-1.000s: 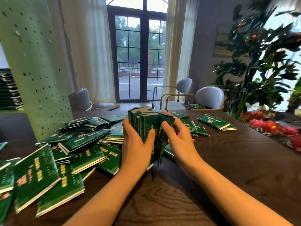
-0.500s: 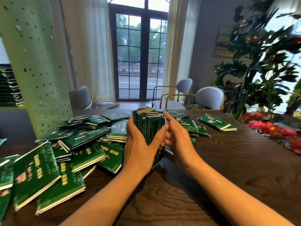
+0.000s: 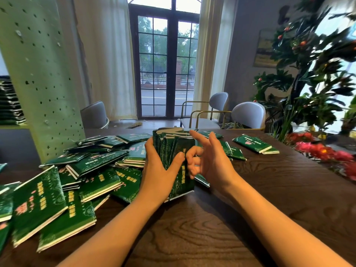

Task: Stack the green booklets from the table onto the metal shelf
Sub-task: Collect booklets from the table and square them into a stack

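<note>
At the middle of the dark wooden table [image 3: 269, 193], the left hand [image 3: 159, 170] clasps an upright bundle of green paper booklets [image 3: 173, 145]. The right hand [image 3: 213, 162] holds nothing, its fingers loosely curled just right of the bundle. Scattered loose green booklets [image 3: 48, 199] lie to the left.

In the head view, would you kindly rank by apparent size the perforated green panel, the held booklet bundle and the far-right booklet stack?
1. perforated green panel
2. held booklet bundle
3. far-right booklet stack, farther off, so only apparently smallest
</note>
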Action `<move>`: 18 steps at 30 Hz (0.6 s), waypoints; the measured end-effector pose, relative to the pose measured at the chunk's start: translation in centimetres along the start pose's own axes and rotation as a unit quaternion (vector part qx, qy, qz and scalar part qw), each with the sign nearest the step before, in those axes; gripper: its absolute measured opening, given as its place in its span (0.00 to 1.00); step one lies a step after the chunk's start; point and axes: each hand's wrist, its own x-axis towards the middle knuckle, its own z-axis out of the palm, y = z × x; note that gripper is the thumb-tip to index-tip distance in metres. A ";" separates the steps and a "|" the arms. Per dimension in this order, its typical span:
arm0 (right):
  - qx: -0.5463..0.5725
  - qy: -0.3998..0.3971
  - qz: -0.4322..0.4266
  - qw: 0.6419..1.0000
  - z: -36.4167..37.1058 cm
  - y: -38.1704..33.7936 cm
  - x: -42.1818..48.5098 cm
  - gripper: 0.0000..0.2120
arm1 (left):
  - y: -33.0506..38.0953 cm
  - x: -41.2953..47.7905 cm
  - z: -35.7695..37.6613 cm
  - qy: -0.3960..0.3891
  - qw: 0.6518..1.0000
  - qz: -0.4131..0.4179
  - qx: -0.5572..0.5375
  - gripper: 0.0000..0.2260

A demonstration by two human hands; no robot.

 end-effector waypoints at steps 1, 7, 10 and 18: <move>-0.018 0.009 0.002 1.000 -0.2 -0.1 0.1 0.28 | 0.0 0.1 0.0 0.001 1.000 -0.002 -0.003 0.28; -0.232 0.154 -0.054 0.959 -2.7 -0.1 0.8 0.15 | 0.8 0.1 0.2 0.016 0.996 -0.055 -0.064 0.22; -0.487 0.180 -0.084 0.850 -5.0 0.8 1.4 0.14 | 0.7 0.4 0.1 0.028 0.990 -0.089 -0.107 0.27; -0.685 0.054 0.114 0.718 -6.9 2.2 1.7 0.18 | 0.4 1.1 -0.3 0.086 0.963 -0.155 -0.202 0.24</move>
